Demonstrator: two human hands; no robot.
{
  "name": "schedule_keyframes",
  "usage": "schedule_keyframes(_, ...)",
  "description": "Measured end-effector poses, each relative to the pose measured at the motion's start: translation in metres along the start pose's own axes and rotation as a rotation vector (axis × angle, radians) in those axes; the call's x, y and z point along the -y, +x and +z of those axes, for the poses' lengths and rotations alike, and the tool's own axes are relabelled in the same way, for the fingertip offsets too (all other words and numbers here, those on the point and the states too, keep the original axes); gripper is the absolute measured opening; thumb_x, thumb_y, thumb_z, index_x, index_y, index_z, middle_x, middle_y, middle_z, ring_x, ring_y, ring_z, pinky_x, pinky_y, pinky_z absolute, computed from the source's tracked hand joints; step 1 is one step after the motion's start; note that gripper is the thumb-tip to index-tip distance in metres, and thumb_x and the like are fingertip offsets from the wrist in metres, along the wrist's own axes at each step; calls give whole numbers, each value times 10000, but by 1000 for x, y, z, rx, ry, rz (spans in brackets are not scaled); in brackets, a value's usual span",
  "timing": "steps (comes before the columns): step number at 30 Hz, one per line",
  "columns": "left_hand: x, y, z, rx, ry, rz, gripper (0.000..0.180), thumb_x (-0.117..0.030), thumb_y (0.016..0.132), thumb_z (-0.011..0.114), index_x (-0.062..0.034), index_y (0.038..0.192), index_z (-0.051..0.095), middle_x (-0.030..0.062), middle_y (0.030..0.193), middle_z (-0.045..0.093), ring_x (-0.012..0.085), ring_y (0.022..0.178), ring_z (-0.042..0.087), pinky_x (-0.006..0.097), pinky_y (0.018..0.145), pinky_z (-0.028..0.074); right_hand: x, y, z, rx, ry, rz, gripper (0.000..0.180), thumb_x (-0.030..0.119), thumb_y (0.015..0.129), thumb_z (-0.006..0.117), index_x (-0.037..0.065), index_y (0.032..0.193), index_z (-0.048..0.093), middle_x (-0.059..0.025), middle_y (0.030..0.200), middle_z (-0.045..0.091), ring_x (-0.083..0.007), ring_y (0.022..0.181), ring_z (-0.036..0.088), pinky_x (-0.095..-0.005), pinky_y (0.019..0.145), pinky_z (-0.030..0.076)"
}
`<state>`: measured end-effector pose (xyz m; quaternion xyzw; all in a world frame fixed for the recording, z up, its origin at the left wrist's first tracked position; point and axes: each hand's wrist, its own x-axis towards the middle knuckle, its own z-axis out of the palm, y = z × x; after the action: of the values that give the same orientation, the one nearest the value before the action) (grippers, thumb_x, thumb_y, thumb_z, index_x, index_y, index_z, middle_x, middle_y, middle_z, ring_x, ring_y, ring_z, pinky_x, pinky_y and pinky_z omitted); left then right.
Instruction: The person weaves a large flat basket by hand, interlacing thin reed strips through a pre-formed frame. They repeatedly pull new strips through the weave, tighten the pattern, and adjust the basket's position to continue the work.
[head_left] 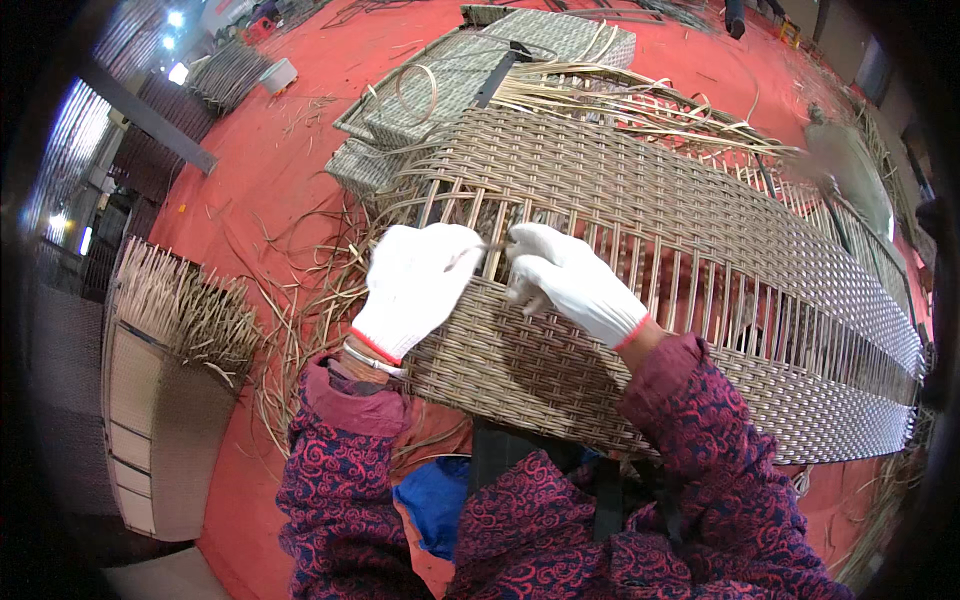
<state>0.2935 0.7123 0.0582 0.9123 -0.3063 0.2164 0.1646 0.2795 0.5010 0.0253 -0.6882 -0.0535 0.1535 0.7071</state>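
Observation:
A large brown wicker panel (540, 350) lies across my lap, with two woven bands and a gap of bare parallel strands (690, 285) between them. Both my hands wear white knit gloves with red cuffs. Over the gap's left end, my left hand (418, 285) is closed, fingers curled and pinching. Just to its right is my right hand (575, 280), thumb and fingers also pinched together. A short dark length of wicker strand (495, 247) shows between the fingertips of the two hands. Most of that strand is hidden by the gloves.
Loose strands (580, 92) are heaped over the panel's far edge, and more offcuts litter the red floor (250, 190) at left. Behind the panel lie grey-green woven pieces (440, 85). A woven panel with frayed ends (175, 400) stands at left; a white tub (278, 76) sits farther off.

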Motion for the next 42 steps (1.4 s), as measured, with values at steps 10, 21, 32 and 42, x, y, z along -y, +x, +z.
schedule_keyframes(10,17,-8,50,152,-29,-192,148,-223,938,680,-89,944,742,111,881,727,320,800,709,409,726,538,-19,51,-5,303,-334,54,233,188,931,603,-28,1017,616,-128,867,700,-197,681,714,-353,604,570)
schedule_keyframes(21,-51,8,50,50,-173,198,182,-195,916,667,-117,1072,720,78,926,690,312,870,646,428,828,501,-5,-68,-54,-6,224,169,175,168,988,622,17,1041,692,-15,744,627,-39,530,498,-206,456,401)
schedule_keyframes(32,-35,-6,56,289,233,52,115,-211,883,663,-149,786,671,98,729,653,324,707,650,430,699,470,-12,8,-30,76,-345,141,350,161,935,541,-100,1167,528,-222,1017,729,-249,820,757,-367,660,615)
schedule_keyframes(42,-41,-4,75,-175,-367,-245,166,-69,860,767,-22,1019,766,148,969,743,294,883,719,370,818,557,-13,-23,-46,-2,198,171,181,182,935,646,3,931,666,-15,707,618,-74,505,492,-246,444,393)
